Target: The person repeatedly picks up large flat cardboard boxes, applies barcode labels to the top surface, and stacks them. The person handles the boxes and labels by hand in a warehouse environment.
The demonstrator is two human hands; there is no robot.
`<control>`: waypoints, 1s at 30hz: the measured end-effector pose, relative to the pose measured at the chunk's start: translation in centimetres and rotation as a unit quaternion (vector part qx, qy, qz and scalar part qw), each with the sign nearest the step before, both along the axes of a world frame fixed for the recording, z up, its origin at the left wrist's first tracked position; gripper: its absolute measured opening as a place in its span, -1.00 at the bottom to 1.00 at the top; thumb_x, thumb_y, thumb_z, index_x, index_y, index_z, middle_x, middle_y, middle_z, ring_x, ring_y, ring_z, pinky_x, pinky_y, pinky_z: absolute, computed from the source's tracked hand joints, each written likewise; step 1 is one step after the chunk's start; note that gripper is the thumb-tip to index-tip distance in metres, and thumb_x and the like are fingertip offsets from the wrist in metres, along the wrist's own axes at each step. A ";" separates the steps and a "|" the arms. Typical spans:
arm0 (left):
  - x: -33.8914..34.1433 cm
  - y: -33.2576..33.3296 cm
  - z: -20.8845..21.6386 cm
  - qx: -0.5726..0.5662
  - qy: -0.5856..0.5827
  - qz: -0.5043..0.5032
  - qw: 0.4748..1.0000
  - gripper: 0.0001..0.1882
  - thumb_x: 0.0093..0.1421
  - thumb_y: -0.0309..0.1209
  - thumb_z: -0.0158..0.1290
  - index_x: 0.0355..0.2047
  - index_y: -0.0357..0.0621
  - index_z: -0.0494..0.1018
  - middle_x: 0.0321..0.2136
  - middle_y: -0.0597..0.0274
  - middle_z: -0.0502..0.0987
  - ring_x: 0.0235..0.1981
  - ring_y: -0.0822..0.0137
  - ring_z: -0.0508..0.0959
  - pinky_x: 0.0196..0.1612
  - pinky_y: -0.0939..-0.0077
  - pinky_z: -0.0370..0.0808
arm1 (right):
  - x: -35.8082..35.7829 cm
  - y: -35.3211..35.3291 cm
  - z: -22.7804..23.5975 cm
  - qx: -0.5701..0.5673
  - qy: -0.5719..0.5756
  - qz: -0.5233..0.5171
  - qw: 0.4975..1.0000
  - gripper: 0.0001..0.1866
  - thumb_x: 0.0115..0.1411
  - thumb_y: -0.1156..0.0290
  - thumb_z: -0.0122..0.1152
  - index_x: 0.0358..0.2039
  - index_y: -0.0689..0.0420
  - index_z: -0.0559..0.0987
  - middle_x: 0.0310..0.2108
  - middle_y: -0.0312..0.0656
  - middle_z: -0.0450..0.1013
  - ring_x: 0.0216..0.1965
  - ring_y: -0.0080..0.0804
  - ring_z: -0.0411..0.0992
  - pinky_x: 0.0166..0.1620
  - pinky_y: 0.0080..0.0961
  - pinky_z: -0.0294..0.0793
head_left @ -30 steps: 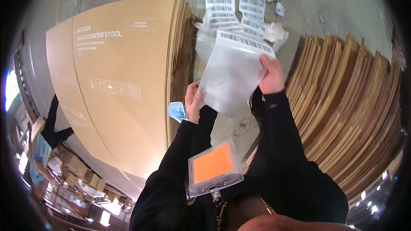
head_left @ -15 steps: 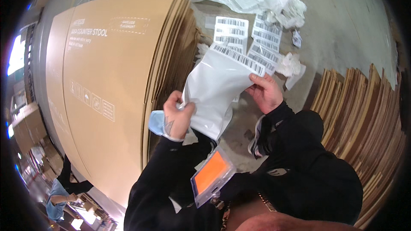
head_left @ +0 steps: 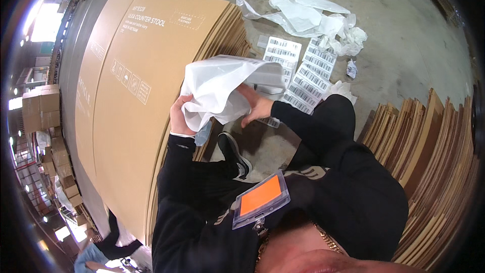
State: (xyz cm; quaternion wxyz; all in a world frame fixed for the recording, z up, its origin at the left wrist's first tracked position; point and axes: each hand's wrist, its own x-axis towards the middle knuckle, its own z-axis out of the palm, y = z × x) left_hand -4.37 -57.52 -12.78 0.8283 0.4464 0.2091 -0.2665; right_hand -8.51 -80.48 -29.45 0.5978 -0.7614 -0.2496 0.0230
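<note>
A white label sheet [head_left: 214,88], curled and creased, is held up in front of me. My left hand [head_left: 181,115] grips its left edge. At its right side my right hand [head_left: 257,105] has fingers reaching in behind the sheet and the thumb below; the fingertips are hidden. From my left wrist hangs a light blue piece that looks like a face mask [head_left: 203,134]. Beyond the hands, several barcode label sheets [head_left: 309,78] lie on the concrete floor.
A tall stack of flat printed cartons [head_left: 136,81] stands close on my left. More flattened cardboard [head_left: 429,146] is packed upright at right. Crumpled white backing paper [head_left: 316,20] lies ahead on the floor. Another person [head_left: 103,253] is at lower left, near shelving and boxes [head_left: 43,108].
The sheet was spread between both hands with a barcode row along its top; now it is curled and bunched, further left. My right hand moved left. The view has shifted.
</note>
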 end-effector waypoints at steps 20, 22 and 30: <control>-4.5 -2.4 -0.6 0.219 -0.174 -0.059 0.958 -0.62 0.09 -0.57 0.21 -0.07 -0.38 0.43 -0.19 0.11 0.60 -0.21 0.29 0.61 -0.10 0.42 0.54 | -5.0 5.1 6.4 0.355 0.225 -0.060 0.905 -0.40 0.25 0.34 0.09 0.28 0.20 0.22 0.24 -0.06 0.26 0.27 -0.23 0.22 0.27 -0.26 0.25; -4.4 -1.7 0.0 0.335 -0.233 -0.017 0.913 -0.65 0.06 -0.60 0.19 -0.10 -0.39 0.45 -0.24 0.13 0.60 -0.24 0.29 0.62 -0.13 0.42 0.54 | -6.2 2.1 6.7 -0.043 0.090 -0.014 0.995 -0.31 0.20 0.25 0.13 0.27 0.29 0.17 0.19 0.17 0.24 0.26 0.07 0.17 0.29 -0.22 0.16; -6.3 -1.6 1.0 0.536 -0.606 -0.304 0.503 -0.70 -0.20 -0.60 0.12 -0.37 -0.17 0.42 -0.47 0.03 0.51 -0.34 -0.02 0.57 -0.30 0.19 0.51 | -2.0 -7.2 18.6 0.124 0.095 -0.018 0.988 -0.78 0.20 0.45 0.27 -0.16 0.24 0.58 -0.28 -0.24 0.57 -0.17 -0.52 0.51 -0.03 -0.51 0.48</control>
